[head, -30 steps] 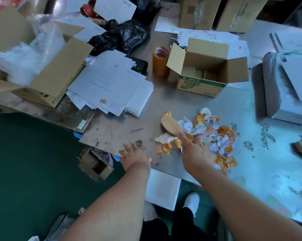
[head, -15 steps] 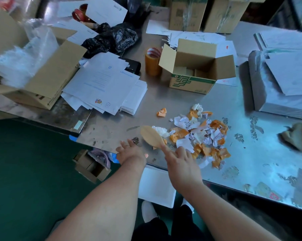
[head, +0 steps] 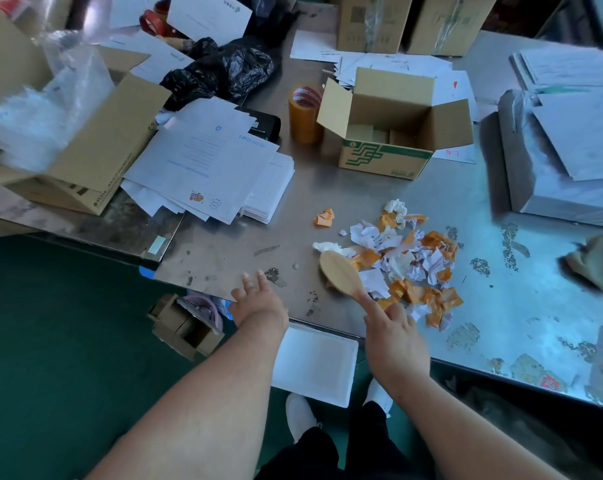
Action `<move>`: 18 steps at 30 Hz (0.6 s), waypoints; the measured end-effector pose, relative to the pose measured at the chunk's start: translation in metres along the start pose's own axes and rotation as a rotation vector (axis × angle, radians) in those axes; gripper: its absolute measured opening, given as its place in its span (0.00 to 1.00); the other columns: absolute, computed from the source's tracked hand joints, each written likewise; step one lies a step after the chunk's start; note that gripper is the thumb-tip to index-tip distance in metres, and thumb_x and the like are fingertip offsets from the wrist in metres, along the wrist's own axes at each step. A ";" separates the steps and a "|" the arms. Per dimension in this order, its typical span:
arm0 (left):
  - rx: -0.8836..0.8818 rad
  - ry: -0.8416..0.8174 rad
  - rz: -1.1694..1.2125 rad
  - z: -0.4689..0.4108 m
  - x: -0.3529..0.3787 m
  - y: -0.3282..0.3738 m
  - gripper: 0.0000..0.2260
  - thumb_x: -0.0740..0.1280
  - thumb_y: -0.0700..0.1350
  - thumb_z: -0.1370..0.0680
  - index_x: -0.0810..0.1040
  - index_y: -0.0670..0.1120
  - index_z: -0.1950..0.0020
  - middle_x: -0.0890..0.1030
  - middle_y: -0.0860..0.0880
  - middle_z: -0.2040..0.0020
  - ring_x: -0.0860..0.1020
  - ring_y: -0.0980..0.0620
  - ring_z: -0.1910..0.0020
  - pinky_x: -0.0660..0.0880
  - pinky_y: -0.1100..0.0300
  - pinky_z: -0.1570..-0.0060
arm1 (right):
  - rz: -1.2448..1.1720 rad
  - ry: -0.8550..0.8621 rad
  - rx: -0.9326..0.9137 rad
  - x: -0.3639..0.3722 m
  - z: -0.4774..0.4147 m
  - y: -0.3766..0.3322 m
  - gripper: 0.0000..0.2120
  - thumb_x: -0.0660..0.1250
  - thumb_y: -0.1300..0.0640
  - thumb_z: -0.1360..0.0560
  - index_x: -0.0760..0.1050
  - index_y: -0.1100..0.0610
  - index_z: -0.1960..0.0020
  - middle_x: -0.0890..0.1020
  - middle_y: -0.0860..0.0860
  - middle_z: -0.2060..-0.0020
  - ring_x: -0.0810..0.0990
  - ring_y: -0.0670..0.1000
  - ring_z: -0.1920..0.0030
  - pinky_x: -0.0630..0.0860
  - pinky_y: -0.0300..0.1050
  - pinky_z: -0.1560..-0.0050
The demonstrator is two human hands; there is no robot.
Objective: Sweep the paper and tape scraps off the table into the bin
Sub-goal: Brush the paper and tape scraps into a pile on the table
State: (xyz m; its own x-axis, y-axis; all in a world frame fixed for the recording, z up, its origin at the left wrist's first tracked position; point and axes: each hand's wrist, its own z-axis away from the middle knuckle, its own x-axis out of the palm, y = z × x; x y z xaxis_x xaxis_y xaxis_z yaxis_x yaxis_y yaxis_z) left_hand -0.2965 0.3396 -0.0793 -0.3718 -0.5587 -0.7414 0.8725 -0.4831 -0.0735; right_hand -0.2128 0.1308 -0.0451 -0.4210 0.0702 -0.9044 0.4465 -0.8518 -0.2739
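A heap of white paper and orange tape scraps (head: 407, 261) lies on the metal table (head: 328, 195) close to its near edge. My right hand (head: 392, 336) grips the handle of a wooden brush (head: 341, 273), whose head sits at the left side of the heap. One orange scrap (head: 324, 217) lies apart, up and to the left. My left hand (head: 256, 301) rests flat on the table's near edge with fingers spread. A white bin (head: 315, 363) stands on the floor below the edge, between my two hands.
An open carton (head: 393, 133) and an orange tape roll (head: 305, 114) stand behind the heap. Stacked papers (head: 210, 161), a black bag (head: 224, 71) and a big carton (head: 85, 140) crowd the left. Wrapped board stacks (head: 570, 150) fill the right. A small box (head: 185, 327) sits on the floor.
The brush swept leftward and toward me, then shifted right again to the heap's left side. The scraps were dragged closer to the near edge. My left hand stayed on the edge.
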 end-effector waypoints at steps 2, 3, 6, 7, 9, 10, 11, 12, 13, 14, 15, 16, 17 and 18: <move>0.003 0.005 -0.004 0.000 0.000 -0.001 0.44 0.65 0.59 0.18 0.37 0.48 0.15 0.40 0.43 0.15 0.56 0.38 0.20 0.64 0.45 0.25 | -0.024 0.042 0.037 -0.002 0.000 0.003 0.27 0.52 0.55 0.16 0.51 0.33 0.22 0.69 0.50 0.48 0.74 0.55 0.52 0.77 0.51 0.54; 0.001 0.007 -0.005 0.001 0.000 -0.001 0.44 0.64 0.59 0.18 0.36 0.48 0.15 0.40 0.43 0.15 0.56 0.38 0.20 0.65 0.45 0.25 | -0.037 0.065 0.050 -0.003 0.000 0.003 0.26 0.51 0.53 0.15 0.52 0.34 0.22 0.70 0.51 0.47 0.74 0.56 0.52 0.76 0.51 0.54; 0.000 0.014 -0.008 0.003 0.002 0.000 0.44 0.64 0.59 0.17 0.35 0.48 0.15 0.39 0.42 0.15 0.56 0.37 0.20 0.65 0.46 0.25 | -0.071 0.132 0.023 -0.003 0.003 -0.005 0.24 0.52 0.51 0.15 0.56 0.37 0.21 0.71 0.51 0.48 0.74 0.57 0.53 0.74 0.51 0.58; 0.000 0.013 -0.006 0.004 0.002 0.000 0.44 0.64 0.58 0.17 0.35 0.48 0.16 0.38 0.42 0.15 0.55 0.37 0.20 0.64 0.46 0.25 | -0.077 0.146 -0.011 -0.003 0.004 -0.010 0.24 0.53 0.51 0.16 0.58 0.38 0.22 0.71 0.51 0.50 0.74 0.58 0.53 0.73 0.51 0.59; -0.003 0.003 0.005 0.004 0.000 0.001 0.43 0.64 0.57 0.17 0.36 0.48 0.15 0.38 0.43 0.15 0.54 0.37 0.19 0.63 0.46 0.25 | -0.071 0.170 -0.090 -0.004 0.002 -0.022 0.25 0.57 0.52 0.17 0.59 0.38 0.21 0.71 0.51 0.52 0.75 0.58 0.55 0.74 0.51 0.60; -0.004 -0.003 0.012 0.003 0.000 0.002 0.43 0.64 0.56 0.16 0.36 0.48 0.15 0.38 0.43 0.15 0.53 0.36 0.19 0.62 0.46 0.24 | -0.061 0.180 -0.125 -0.005 -0.001 -0.029 0.26 0.58 0.53 0.17 0.59 0.38 0.22 0.72 0.51 0.52 0.75 0.58 0.55 0.75 0.52 0.60; -0.005 -0.011 0.021 0.003 -0.001 0.002 0.42 0.63 0.56 0.16 0.36 0.48 0.15 0.38 0.43 0.15 0.51 0.36 0.18 0.61 0.46 0.24 | -0.047 0.178 -0.153 -0.006 -0.007 -0.036 0.27 0.59 0.54 0.17 0.58 0.38 0.22 0.72 0.51 0.52 0.74 0.58 0.54 0.75 0.53 0.58; -0.005 -0.019 0.030 0.003 -0.001 0.003 0.42 0.63 0.56 0.16 0.36 0.48 0.16 0.37 0.43 0.15 0.50 0.36 0.18 0.59 0.45 0.23 | -0.031 0.168 -0.168 -0.009 -0.015 -0.044 0.28 0.60 0.55 0.18 0.56 0.37 0.22 0.71 0.51 0.51 0.74 0.57 0.53 0.75 0.53 0.57; -0.008 -0.022 0.038 0.002 0.000 0.003 0.42 0.63 0.55 0.16 0.35 0.48 0.16 0.37 0.44 0.15 0.49 0.36 0.18 0.59 0.45 0.23 | -0.015 0.156 -0.180 -0.012 -0.025 -0.052 0.30 0.60 0.56 0.18 0.54 0.36 0.22 0.70 0.50 0.51 0.73 0.57 0.52 0.74 0.52 0.57; -0.011 -0.023 0.044 0.000 0.001 0.003 0.42 0.63 0.56 0.16 0.35 0.48 0.16 0.37 0.44 0.15 0.48 0.36 0.18 0.59 0.45 0.23 | 0.002 0.148 -0.190 -0.015 -0.036 -0.060 0.31 0.60 0.58 0.19 0.52 0.36 0.22 0.68 0.50 0.52 0.73 0.57 0.52 0.74 0.51 0.58; -0.012 -0.021 0.050 0.000 0.002 0.003 0.43 0.63 0.56 0.16 0.35 0.48 0.16 0.37 0.44 0.15 0.48 0.36 0.18 0.60 0.44 0.23 | 0.019 0.146 -0.195 -0.018 -0.048 -0.067 0.32 0.60 0.59 0.19 0.52 0.36 0.22 0.67 0.50 0.52 0.74 0.57 0.52 0.73 0.51 0.58; -0.010 -0.019 0.056 -0.001 0.003 0.002 0.43 0.63 0.56 0.16 0.34 0.48 0.16 0.37 0.44 0.15 0.48 0.36 0.18 0.61 0.44 0.23 | 0.036 0.136 -0.197 -0.021 -0.060 -0.072 0.32 0.59 0.59 0.19 0.52 0.37 0.23 0.66 0.51 0.53 0.74 0.58 0.51 0.73 0.52 0.57; -0.004 -0.015 0.056 0.000 0.004 0.002 0.43 0.63 0.56 0.16 0.34 0.48 0.16 0.37 0.44 0.15 0.48 0.36 0.18 0.61 0.44 0.24 | 0.053 0.122 -0.195 -0.024 -0.072 -0.077 0.30 0.57 0.59 0.19 0.53 0.38 0.23 0.67 0.52 0.52 0.74 0.58 0.50 0.73 0.52 0.55; 0.002 -0.009 0.049 0.000 0.006 0.001 0.43 0.63 0.56 0.16 0.34 0.48 0.16 0.37 0.44 0.15 0.48 0.36 0.18 0.61 0.44 0.24 | 0.071 0.105 -0.190 -0.027 -0.083 -0.081 0.29 0.56 0.60 0.19 0.54 0.39 0.23 0.69 0.53 0.50 0.74 0.59 0.48 0.73 0.53 0.53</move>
State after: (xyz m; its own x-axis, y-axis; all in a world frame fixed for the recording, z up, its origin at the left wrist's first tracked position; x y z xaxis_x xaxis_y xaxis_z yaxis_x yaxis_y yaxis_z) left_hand -0.2981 0.3360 -0.0835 -0.3319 -0.5877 -0.7379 0.8888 -0.4568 -0.0359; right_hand -0.1725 0.2415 -0.0260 -0.3032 0.0754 -0.9499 0.6173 -0.7439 -0.2561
